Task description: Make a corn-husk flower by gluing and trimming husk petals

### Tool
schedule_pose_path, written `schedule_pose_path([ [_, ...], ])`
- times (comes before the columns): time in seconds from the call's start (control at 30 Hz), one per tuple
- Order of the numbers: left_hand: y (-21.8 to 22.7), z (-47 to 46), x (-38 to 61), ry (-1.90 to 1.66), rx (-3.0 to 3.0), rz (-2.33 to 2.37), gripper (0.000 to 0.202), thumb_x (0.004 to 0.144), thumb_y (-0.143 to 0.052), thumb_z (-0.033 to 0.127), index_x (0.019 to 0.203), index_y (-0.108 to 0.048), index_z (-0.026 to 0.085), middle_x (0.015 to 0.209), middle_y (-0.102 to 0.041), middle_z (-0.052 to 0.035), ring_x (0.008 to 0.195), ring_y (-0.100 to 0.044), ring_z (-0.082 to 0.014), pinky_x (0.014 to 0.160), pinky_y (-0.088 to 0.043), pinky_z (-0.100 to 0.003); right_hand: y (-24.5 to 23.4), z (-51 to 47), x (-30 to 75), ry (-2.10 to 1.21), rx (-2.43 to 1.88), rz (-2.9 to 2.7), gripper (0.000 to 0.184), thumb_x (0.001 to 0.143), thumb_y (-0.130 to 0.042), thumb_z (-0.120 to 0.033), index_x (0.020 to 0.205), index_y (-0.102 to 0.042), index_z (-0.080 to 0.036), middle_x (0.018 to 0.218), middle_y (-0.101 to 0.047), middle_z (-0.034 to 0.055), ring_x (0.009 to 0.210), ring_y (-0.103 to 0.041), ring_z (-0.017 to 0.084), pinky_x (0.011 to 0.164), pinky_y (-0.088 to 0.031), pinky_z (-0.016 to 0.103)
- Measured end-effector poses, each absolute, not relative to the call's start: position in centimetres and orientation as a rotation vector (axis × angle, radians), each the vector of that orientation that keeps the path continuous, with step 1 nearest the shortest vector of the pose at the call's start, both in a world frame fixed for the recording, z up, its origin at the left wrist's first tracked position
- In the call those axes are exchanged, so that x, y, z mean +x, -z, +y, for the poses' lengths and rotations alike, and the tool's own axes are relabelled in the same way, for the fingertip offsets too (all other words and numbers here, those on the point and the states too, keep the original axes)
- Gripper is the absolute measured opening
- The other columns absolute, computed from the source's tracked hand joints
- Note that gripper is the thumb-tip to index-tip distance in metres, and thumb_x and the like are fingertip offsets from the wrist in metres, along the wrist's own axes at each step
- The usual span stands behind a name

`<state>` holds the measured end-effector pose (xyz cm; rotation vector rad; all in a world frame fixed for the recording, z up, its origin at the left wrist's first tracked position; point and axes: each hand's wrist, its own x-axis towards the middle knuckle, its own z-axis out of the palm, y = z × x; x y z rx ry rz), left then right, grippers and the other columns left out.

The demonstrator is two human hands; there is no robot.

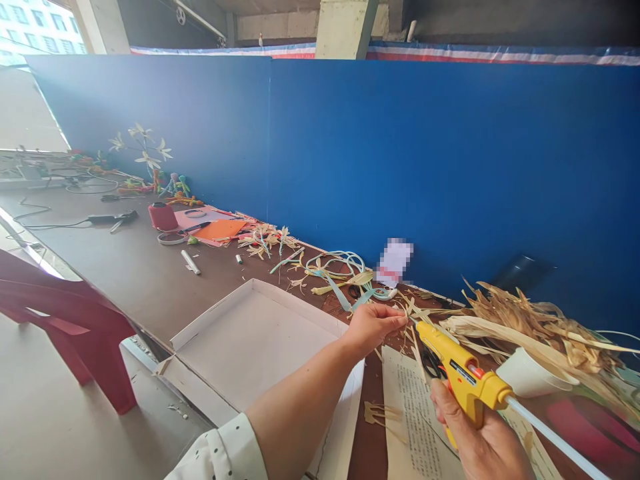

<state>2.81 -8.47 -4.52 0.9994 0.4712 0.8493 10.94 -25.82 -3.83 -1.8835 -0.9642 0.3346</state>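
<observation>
left hand (373, 327) pinching husk strip (411, 313) | right hand (480, 437) gripping glue gun (463, 377)

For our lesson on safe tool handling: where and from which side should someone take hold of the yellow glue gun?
By its handle, from below and behind, as the right hand grips the glue gun now: the nozzle points away up-left, and the glue stick juts out the back.

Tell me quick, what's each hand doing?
Left hand: closed, pinching a thin dried straw strip.
Right hand: closed around the yellow glue gun.
</observation>
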Motion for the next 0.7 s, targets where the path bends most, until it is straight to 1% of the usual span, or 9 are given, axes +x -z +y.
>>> schedule_pose_path([
  [0.13, 4.65, -8.41, 2.83, -0.854, 1.006, 0.455, 0.050, 0.042, -0.084, 0.050, 0.070, -0.072, 0.011, 0.061, -0.061, -0.0014, 0.054, -0.049, -0.0067, 0.055, -0.039, -0.023, 3.88, -25.91, 10.93, -0.327, -1.902, -0.962, 0.053, 0.071, -0.059, -0.067, 0.099, -0.063, -0.021, 0.070, -0.067, 0.0040, 0.069, -0.063, 0.025, 0.059, -0.048, 0.030],
  [0.43, 4.03, -8.69, 2.58, -0.836, 0.984, 0.480, 0.052, 0.039, -0.085, 0.050, 0.069, -0.071, 0.010, 0.061, -0.060, -0.0014, 0.053, -0.048, -0.0065, 0.056, -0.039, -0.023, 4.05, -26.21, 11.35, -0.247, -1.927, -0.990, 0.050, 0.069, -0.064, -0.063, 0.097, -0.065, -0.021, 0.070, -0.068, 0.0052, 0.071, -0.065, 0.028, 0.053, -0.049, 0.031],
  [0.57, 4.07, -8.66, 2.62, -0.832, 0.981, 0.459, 0.052, 0.038, -0.085, 0.050, 0.068, -0.071, 0.010, 0.060, -0.060, -0.0010, 0.052, -0.048, -0.0061, 0.055, -0.038, -0.023, 4.04, -26.14, 11.34, -0.284, -1.928, -0.996, 0.053, 0.069, -0.063, -0.063, 0.101, -0.065, -0.021, 0.073, -0.069, 0.0058, 0.072, -0.066, 0.028, 0.054, -0.049, 0.031],
  [0.7, 4.08, -8.64, 2.63, -0.825, 0.991, 0.468, 0.051, 0.039, -0.085, 0.050, 0.068, -0.071, 0.011, 0.060, -0.059, -0.0004, 0.052, -0.047, -0.0061, 0.056, -0.039, -0.024, 3.97, -26.08, 11.29, -0.270, -1.910, -1.007, 0.050, 0.069, -0.065, -0.062, 0.099, -0.065, -0.021, 0.074, -0.070, 0.0057, 0.076, -0.066, 0.029, 0.055, -0.050, 0.030],
])
